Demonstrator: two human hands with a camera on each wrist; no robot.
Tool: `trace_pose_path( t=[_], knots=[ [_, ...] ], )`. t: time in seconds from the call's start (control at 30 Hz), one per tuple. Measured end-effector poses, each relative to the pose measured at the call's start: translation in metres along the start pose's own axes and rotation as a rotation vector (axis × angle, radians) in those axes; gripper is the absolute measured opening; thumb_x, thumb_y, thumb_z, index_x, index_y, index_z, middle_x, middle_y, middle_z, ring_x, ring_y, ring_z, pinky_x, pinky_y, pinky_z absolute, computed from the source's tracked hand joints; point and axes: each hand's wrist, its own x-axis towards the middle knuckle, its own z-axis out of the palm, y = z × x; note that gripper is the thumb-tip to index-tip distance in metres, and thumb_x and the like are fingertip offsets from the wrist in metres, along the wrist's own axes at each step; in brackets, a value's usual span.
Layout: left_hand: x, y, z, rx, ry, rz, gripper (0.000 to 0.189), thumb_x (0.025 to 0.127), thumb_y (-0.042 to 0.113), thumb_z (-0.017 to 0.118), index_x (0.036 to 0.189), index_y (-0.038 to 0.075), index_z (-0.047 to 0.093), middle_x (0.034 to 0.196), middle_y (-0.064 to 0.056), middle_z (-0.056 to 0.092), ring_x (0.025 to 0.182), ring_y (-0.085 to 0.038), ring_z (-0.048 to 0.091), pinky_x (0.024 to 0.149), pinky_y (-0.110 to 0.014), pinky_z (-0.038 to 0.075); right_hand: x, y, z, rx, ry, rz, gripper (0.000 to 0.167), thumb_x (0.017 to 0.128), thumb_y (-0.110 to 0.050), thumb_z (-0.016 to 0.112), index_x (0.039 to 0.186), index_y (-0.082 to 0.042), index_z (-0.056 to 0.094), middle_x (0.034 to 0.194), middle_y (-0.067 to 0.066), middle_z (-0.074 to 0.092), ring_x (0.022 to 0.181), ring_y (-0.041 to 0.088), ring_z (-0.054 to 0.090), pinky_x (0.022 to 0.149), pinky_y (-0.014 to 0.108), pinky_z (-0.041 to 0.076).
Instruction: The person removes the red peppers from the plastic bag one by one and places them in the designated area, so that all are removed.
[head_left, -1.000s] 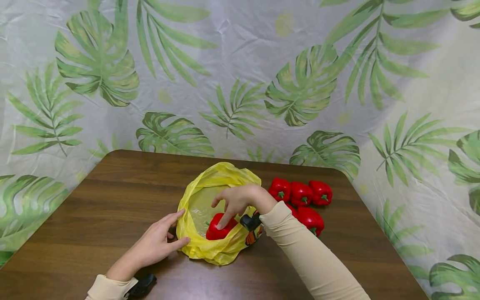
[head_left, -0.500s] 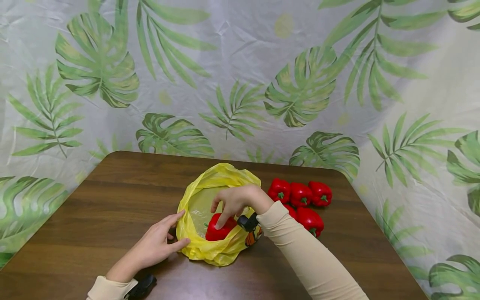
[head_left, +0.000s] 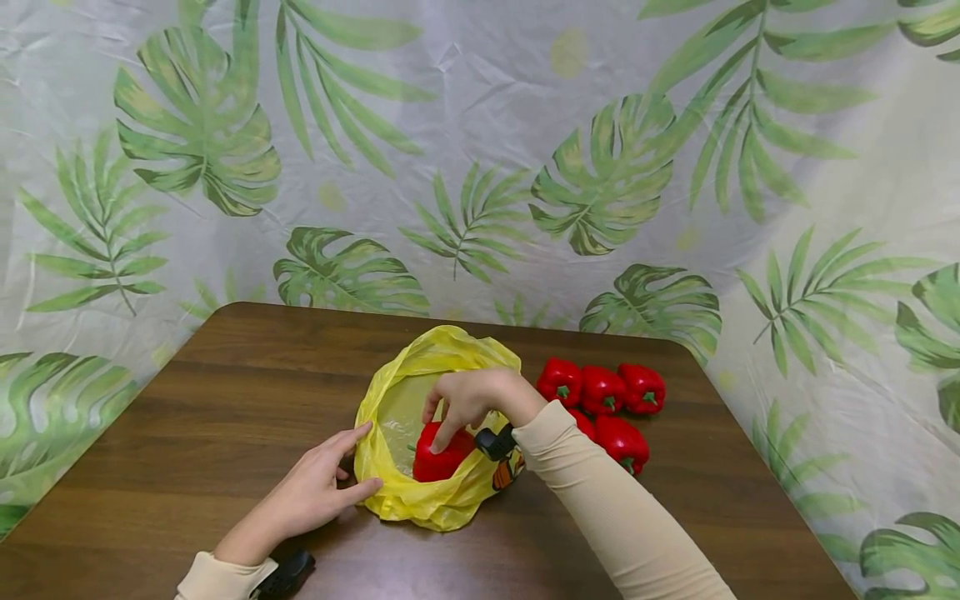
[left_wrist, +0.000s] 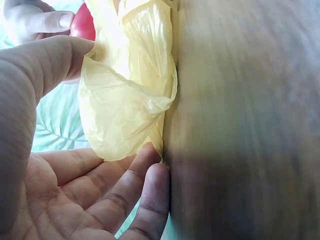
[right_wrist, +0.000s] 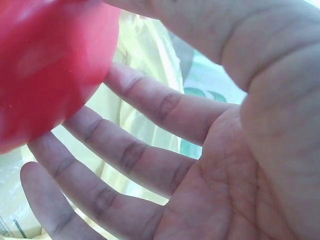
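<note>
A yellow plastic bag (head_left: 390,500) sits on the wooden table with its mouth spread wide. Inside it is a red bell pepper (head_left: 441,462), green stem to the left. My right hand (head_left: 472,400) reaches in from above and holds this pepper, thumb on the near side; in the right wrist view, fingertips (right_wrist: 122,77) touch the pepper's red skin (right_wrist: 50,65). My left hand (head_left: 311,487) rests against the bag's left side, fingers fairly straight. In the left wrist view, its thumb (left_wrist: 60,57) lies at the bag's rim (left_wrist: 125,115), with the other fingers low along the outside.
To the bag's right lies a group of several red bell peppers (head_left: 602,389), one partly hidden by the right sleeve (head_left: 600,500). The brown table (head_left: 225,392) ends at a leaf-print cloth (head_left: 480,125) behind it.
The right fingers have drawn in on the pepper, and it has risen and tipped very slightly. The left hand and the bag have hardly moved.
</note>
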Motion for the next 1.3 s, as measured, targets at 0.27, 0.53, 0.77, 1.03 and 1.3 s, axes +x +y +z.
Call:
trace_pose_path(
  t=[0.27, 0.53, 0.77, 1.03, 1.3],
  knots=[
    [0.0, 0.001, 0.0, 0.004, -0.01, -0.013, 0.083, 0.095, 0.04, 0.083, 0.159, 0.0, 0.048, 0.154, -0.027, 0.057, 0.091, -0.011, 0.069, 0.081, -0.027, 0.06, -0.002, 0.005, 0.001, 0.057, -0.018, 0.02, 0.038, 0.093, -0.032, 0.086, 0.125, -0.019, 0.07, 0.117, 0.002, 0.068, 0.103, 0.014, 0.067, 0.087, 0.036, 0.065],
    [0.0, 0.001, 0.0, 0.005, -0.017, -0.021, 0.084, 0.094, 0.04, 0.083, 0.159, 0.001, 0.048, 0.154, -0.026, 0.057, 0.091, -0.011, 0.069, 0.081, -0.028, 0.06, 0.004, 0.005, 0.001, 0.106, -0.018, -0.057, 0.043, 0.092, -0.021, 0.087, 0.131, -0.013, 0.07, 0.127, 0.013, 0.073, 0.1, 0.017, 0.072, 0.087, 0.039, 0.066],
    [0.0, 0.001, 0.0, 0.007, -0.012, -0.015, 0.084, 0.094, 0.04, 0.084, 0.159, 0.0, 0.048, 0.154, -0.027, 0.057, 0.093, -0.012, 0.069, 0.081, -0.027, 0.06, 0.009, 0.006, -0.001, 0.092, 0.002, -0.12, 0.054, 0.09, -0.016, 0.088, 0.138, -0.008, 0.067, 0.132, 0.018, 0.072, 0.098, 0.019, 0.071, 0.09, 0.039, 0.064],
    [0.0, 0.001, 0.0, 0.002, -0.006, -0.01, 0.083, 0.094, 0.039, 0.084, 0.159, 0.0, 0.049, 0.152, -0.026, 0.058, 0.093, -0.013, 0.069, 0.081, -0.027, 0.06, 0.012, 0.006, -0.004, 0.063, 0.043, -0.194, 0.052, 0.091, -0.009, 0.086, 0.14, -0.009, 0.068, 0.142, 0.019, 0.067, 0.129, 0.031, 0.065, 0.101, 0.041, 0.06],
    [0.0, 0.0, 0.0, -0.004, 0.002, 0.007, 0.083, 0.095, 0.039, 0.083, 0.158, -0.001, 0.049, 0.151, -0.025, 0.059, 0.099, -0.017, 0.07, 0.081, -0.026, 0.06, 0.013, 0.009, -0.009, 0.075, 0.07, -0.224, 0.051, 0.094, -0.005, 0.081, 0.143, -0.009, 0.066, 0.151, 0.022, 0.06, 0.141, 0.039, 0.058, 0.108, 0.046, 0.057]
  ],
)
